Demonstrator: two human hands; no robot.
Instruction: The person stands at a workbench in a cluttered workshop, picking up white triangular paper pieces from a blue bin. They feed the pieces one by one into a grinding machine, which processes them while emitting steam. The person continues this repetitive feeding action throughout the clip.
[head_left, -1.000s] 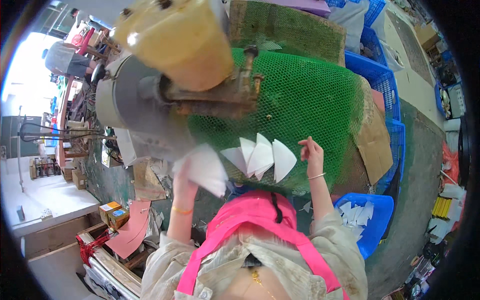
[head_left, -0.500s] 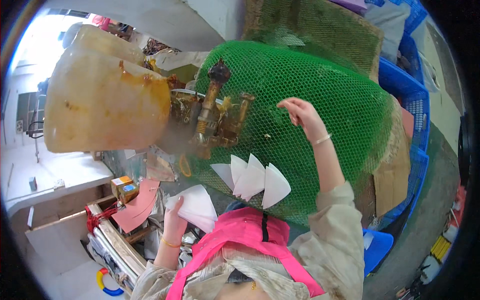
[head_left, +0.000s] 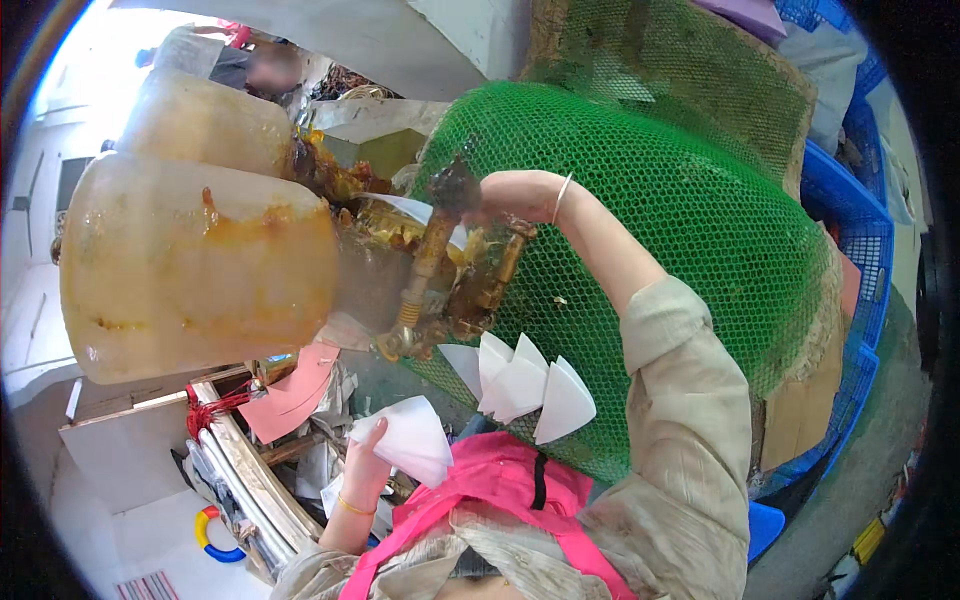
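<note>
My left hand (head_left: 368,470) grips a fanned stack of white fan-shaped paper pieces (head_left: 408,440), thumb on top. My right hand (head_left: 505,195) reaches over to the glue-crusted machine (head_left: 470,290), right beside its dark knob (head_left: 452,188). The knob and machine parts cover its fingers, so their grip is hidden. A white sheet edge (head_left: 402,207) shows among the machine's sticky amber parts. Several more white fan-shaped pieces (head_left: 568,402) lie overlapping on the green mesh (head_left: 640,220), near the pink apron (head_left: 480,470) I wear.
A large glue-stained translucent tub (head_left: 200,270) juts out at left, with another behind. Blue plastic crates (head_left: 865,240) line the right side. Pink sheets (head_left: 290,400) and a wooden frame (head_left: 250,480) are at lower left. A blurred person (head_left: 262,68) is at the far left.
My right hand has swung left from above the green mesh to the machine's knob. A white sheet edge shows more among the machine parts. The view has shifted; my left hand keeps its stack.
</note>
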